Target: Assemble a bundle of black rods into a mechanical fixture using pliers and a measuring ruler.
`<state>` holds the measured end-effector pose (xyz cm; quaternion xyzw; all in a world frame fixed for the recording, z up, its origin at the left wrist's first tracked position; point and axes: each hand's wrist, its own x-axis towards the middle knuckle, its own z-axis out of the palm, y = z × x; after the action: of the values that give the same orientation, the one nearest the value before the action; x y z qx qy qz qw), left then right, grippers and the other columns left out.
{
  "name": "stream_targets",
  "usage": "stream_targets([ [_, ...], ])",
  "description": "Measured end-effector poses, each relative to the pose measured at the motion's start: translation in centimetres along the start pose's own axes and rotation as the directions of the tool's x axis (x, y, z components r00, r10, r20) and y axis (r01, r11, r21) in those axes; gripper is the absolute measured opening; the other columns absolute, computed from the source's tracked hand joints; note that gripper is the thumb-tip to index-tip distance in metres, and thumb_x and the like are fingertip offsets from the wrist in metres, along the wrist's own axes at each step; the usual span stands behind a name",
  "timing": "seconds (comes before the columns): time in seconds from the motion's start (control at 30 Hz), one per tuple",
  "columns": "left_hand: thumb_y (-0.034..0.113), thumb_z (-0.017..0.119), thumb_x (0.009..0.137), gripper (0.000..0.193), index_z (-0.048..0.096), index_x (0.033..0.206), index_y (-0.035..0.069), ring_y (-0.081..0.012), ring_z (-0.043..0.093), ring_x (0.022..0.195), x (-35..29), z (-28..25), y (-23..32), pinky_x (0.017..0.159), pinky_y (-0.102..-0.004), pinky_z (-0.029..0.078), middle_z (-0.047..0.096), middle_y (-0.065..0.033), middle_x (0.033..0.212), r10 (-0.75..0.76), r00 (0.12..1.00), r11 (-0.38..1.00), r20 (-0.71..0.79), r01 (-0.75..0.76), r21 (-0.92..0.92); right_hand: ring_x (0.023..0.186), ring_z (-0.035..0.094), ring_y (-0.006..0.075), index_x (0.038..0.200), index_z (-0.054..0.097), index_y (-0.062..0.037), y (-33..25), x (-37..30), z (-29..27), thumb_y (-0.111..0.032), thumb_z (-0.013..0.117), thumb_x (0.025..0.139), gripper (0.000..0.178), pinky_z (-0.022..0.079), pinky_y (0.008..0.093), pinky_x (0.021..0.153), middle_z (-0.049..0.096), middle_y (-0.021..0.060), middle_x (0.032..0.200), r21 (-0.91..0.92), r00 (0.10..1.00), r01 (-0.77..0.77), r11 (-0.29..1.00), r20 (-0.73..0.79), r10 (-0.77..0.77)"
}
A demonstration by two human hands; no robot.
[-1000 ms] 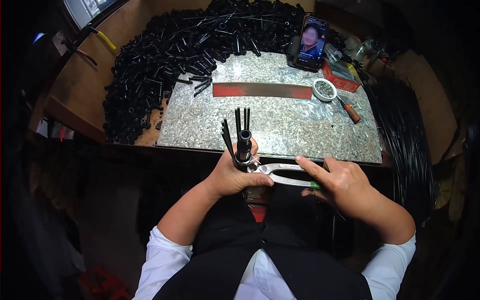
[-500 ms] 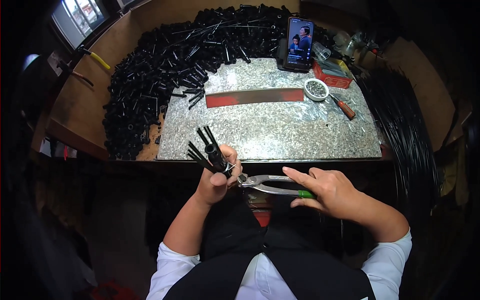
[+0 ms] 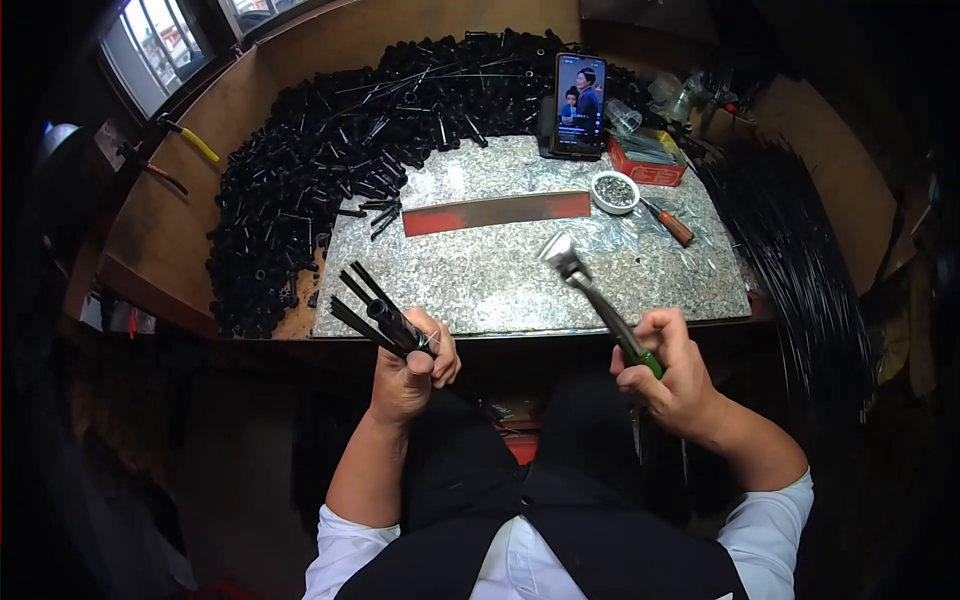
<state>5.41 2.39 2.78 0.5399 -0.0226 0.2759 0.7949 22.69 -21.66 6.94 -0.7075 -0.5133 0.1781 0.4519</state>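
My left hand point(image 3: 408, 378) is closed round a black tubular part point(image 3: 390, 322), held before the table's front edge. Several thin black rods point(image 3: 352, 300) jut from the same grip toward the upper left. A thin bright wire shows at the part's lower end, by my fingers. Off to the right, my right hand point(image 3: 675, 378) grips pincers point(image 3: 602, 308) with green-coated handles. Their metal head points up and left over the tabletop, smeared by motion, and touches nothing. The two hands are well apart.
Black tubular parts point(image 3: 290, 180) lie heaped at the back left. On the speckled tabletop point(image 3: 480, 280) are a red-and-grey strip point(image 3: 500, 212), a white bowl of small metal pieces point(image 3: 614, 190), a screwdriver point(image 3: 668, 222), a propped phone point(image 3: 580, 105) and a red box point(image 3: 650, 160). Long black rods point(image 3: 790, 260) hang at right.
The pincers have come away from the wire at the black part and swung up and right, head now raised. My left hand has shifted slightly left with the part and rods.
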Motion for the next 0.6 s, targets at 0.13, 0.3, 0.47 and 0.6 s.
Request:
stream_targets([
  [0.13,0.05,0.072,0.074,0.052,0.04,0.083,0.01,-0.0069,0.036,0.05,0.0,0.2,-0.3,0.047,-0.0224,0.031,0.039,0.0025,0.06,-0.043,0.998,0.998,0.038,0.045,-0.036,0.063,0.055,0.0093,0.102,0.036,-0.0043,-0.4,-0.1,0.1,-0.012,0.061,0.089,0.029,0.047,0.023,0.06,0.056,0.0064,0.07,0.301,0.977,0.109,0.947,-0.208,-0.046],
  [0.3,0.052,0.077,0.066,0.059,0.039,0.081,0.01,-0.0068,0.035,0.051,0.2,0.7,0.0,0.047,-0.0226,0.03,0.039,0.0035,0.061,-0.036,0.997,0.998,0.061,0.039,-0.046,0.06,0.056,0.018,0.073,0.044,-0.0044,-1.8,0.9,-1.4,-0.008,0.072,0.079,0.029,0.043,0.0292,0.053,0.054,0.0104,0.07,-0.28,0.982,0.153,0.948,-0.066,-0.178],
  [0.47,0.046,0.084,0.058,0.061,0.039,0.079,0.011,-0.0066,0.038,0.055,0.3,1.1,0.0,0.05,-0.0216,0.031,0.042,0.0039,0.062,-0.122,0.992,0.987,0.038,0.125,-0.099,0.075,0.058,0.0274,0.078,0.046,-0.0049,-1.8,2.3,-1.4,-0.011,0.076,0.07,0.032,0.046,0.0399,0.063,0.055,0.0163,0.088,-0.741,0.849,0.311,0.595,-0.065,-0.524],
  [0.6,0.038,0.087,0.057,0.057,0.04,0.075,0.011,-0.0064,0.041,0.056,0.3,1.6,-0.1,0.051,-0.021,0.033,0.043,0.0032,0.063,-0.164,0.986,0.98,0.031,0.166,-0.11,0.092,0.058,0.0289,0.087,0.049,-0.0044,-3.0,3.1,-1.1,-0.016,0.075,0.074,0.032,0.045,0.0462,0.083,0.055,0.0171,0.102,-0.855,0.805,0.294,0.427,-0.019,-0.594],
])
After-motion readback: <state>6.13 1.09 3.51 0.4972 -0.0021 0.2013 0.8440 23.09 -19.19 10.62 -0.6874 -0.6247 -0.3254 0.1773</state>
